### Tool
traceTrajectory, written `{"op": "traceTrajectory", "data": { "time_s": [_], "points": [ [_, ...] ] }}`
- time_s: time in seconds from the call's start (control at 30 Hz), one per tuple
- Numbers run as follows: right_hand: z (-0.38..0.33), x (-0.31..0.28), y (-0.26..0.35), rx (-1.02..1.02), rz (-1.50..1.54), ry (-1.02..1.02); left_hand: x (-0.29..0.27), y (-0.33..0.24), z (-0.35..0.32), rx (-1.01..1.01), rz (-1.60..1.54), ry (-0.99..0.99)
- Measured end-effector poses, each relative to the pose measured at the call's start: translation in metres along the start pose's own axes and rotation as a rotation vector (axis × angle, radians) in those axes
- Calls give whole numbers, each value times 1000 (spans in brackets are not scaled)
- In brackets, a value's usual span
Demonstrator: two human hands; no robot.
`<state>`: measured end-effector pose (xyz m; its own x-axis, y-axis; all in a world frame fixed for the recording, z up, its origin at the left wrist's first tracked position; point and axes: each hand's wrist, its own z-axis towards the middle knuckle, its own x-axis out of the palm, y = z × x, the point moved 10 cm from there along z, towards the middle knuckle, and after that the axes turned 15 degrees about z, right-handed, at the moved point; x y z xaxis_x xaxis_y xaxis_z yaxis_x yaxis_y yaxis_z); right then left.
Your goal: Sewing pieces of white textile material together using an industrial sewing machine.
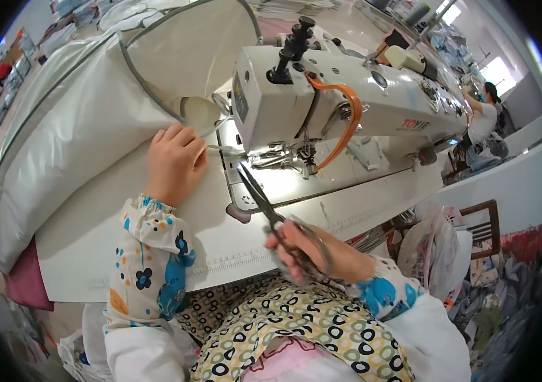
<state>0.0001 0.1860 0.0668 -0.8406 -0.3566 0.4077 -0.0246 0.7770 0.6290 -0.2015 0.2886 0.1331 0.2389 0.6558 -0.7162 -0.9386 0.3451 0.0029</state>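
My right hand (303,249) is closed on a pair of dark scissors (263,198). The blades point up and left, close to the needle area of a white sewing machine (373,108). To their left, my left hand (178,159) is closed at the edge of a large shiny white fabric piece (80,140) with grey piping. A thin pale strip (223,149) runs from beside that hand toward the presser foot (274,157). The fingertips of my left hand are partly hidden, but they rest on the fabric.
An orange curved guard (347,121) hangs at the machine head. The white sewing table (131,264) has a printed ruler along its front. Clear plastic bags (429,248) and a wooden frame (482,223) stand at the right. Another person (484,114) sits further back on the right.
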Motion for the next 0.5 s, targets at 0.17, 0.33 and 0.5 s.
{"op": "traceTrajectory", "data": {
  "time_s": [0.17,0.33,0.5],
  "points": [
    [46,14,17,-74,97,-78,-5,0,12,12,2,-10],
    [12,28,35,-232,-103,-105,-36,24,18,-55,64,31],
    [-93,-3,71,-482,-814,-332,-124,85,24,-358,560,-16]
  ]
}}
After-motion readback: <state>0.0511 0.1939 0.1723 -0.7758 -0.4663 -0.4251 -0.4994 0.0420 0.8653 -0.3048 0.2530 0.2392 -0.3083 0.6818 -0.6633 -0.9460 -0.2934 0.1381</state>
